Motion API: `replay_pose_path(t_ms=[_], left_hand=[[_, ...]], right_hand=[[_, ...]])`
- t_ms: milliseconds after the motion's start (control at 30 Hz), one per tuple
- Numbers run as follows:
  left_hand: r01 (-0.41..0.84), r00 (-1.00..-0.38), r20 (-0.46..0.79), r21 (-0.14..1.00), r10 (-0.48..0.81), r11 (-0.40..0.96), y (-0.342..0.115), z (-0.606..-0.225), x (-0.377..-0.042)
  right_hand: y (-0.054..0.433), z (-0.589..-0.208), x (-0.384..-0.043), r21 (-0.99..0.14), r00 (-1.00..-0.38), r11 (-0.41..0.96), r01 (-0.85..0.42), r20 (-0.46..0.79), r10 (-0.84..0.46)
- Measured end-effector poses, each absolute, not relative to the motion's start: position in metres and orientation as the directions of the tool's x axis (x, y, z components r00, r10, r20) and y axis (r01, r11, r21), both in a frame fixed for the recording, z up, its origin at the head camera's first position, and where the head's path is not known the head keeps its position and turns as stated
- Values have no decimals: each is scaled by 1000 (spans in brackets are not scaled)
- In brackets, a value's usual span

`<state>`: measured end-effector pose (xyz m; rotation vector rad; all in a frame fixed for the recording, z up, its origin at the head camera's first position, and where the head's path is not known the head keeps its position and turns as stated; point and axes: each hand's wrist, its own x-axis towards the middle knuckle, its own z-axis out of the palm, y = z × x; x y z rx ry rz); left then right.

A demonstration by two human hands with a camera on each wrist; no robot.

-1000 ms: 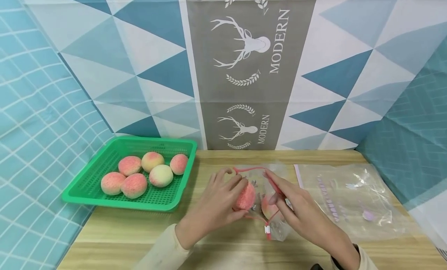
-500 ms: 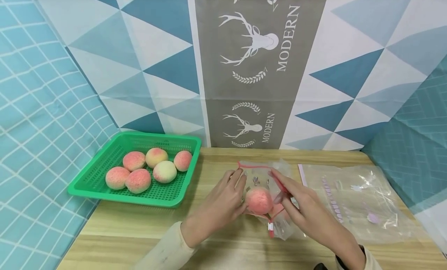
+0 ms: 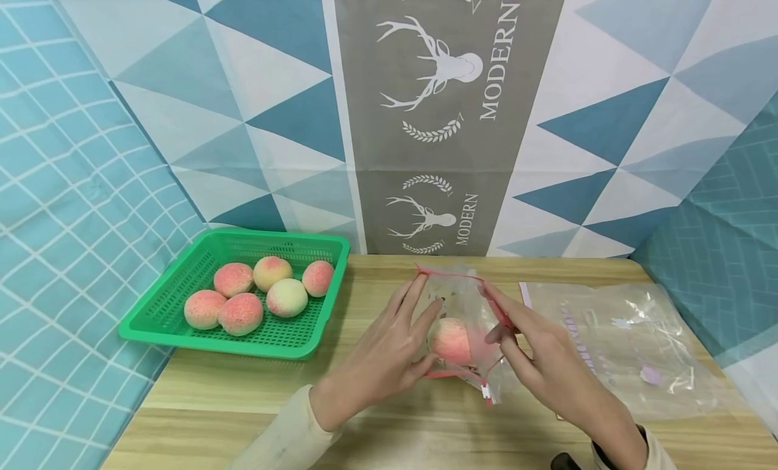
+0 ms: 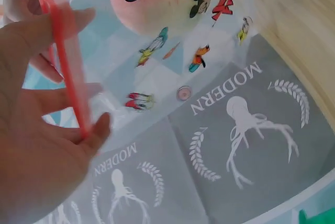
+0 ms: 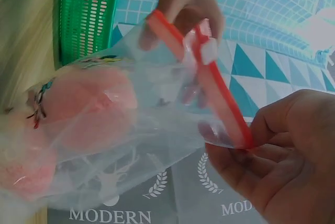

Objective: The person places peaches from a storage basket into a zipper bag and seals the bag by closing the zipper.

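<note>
A clear zip bag (image 3: 446,288) with a red zip rim stands in front of me, its mouth spread apart. My left hand (image 3: 389,345) grips the left side of the rim, thumb and fingers on the red strip (image 4: 68,62) in the left wrist view. On the opposite side my right hand (image 3: 550,355) pinches the rim. Inside lies a pink peach (image 3: 451,340); the right wrist view shows it as a rounded peach (image 5: 94,106) beside another peach (image 5: 23,171). A white zip slider (image 3: 485,391) sits at the near corner. Small cartoon figures are printed on the bag.
A green basket (image 3: 219,350) at the left holds several peaches (image 3: 240,315). Flat on the wooden table (image 3: 243,416), right of my hands, lies another clear bag (image 3: 620,348). A patterned cloth (image 3: 419,206) hangs behind the table.
The peach that my left hand held has dropped into the bag. My left hand has let it go and taken the rim, and the bag's mouth has risen a little.
</note>
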<state>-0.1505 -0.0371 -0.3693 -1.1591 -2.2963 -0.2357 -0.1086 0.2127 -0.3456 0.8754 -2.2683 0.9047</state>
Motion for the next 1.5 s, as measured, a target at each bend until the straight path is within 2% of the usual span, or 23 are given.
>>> replay_pose_path(t_ms=[133,233,367,400,500,633,767,867,967,1133,1300,1500], left_hand=[[836,-396,627,-56,671,546,-41,-362,-151],[861,-372,648,-26,664,508,-42,-359,-153],[883,-389,628,44,674,468,-41,-362,-158],[885,-394,618,58,680,461,-40,-363,-159],[889,-407,591,84,696,449,-37,-368,-163],[900,-373,588,42,718,434,-35,-370,-166],[912,-316,636,0,704,410,-41,-367,-163],[908,-323,658,12,680,420,-49,-365,-159],[890,-372,635,36,677,455,-62,-368,-159],[823,-510,543,84,666,562,-88,-373,-169],[704,-662,485,140,571,696,-120,-366,-186],[562,-790,402,170,464,809,-157,-364,-205]], right_hand=[[212,-342,-109,-274,-511,560,-782,797,-322],[211,-337,-108,-162,-408,612,-774,867,-286],[210,-330,-103,-72,-381,700,-711,876,-296],[210,-328,-102,-60,-384,714,-698,872,-302],[211,-322,-101,-84,-463,746,-660,828,-316],[212,-318,-101,-142,-587,792,-594,750,-306],[211,-320,-100,-157,-626,824,-545,729,-275],[211,-322,-99,-184,-639,834,-520,732,-237],[212,-323,-98,-213,-655,836,-506,726,-211],[212,-324,-97,-251,-683,823,-510,699,-210],[211,-322,-99,-271,-697,809,-521,683,-220],[212,-321,-102,-281,-706,810,-515,674,-216]])
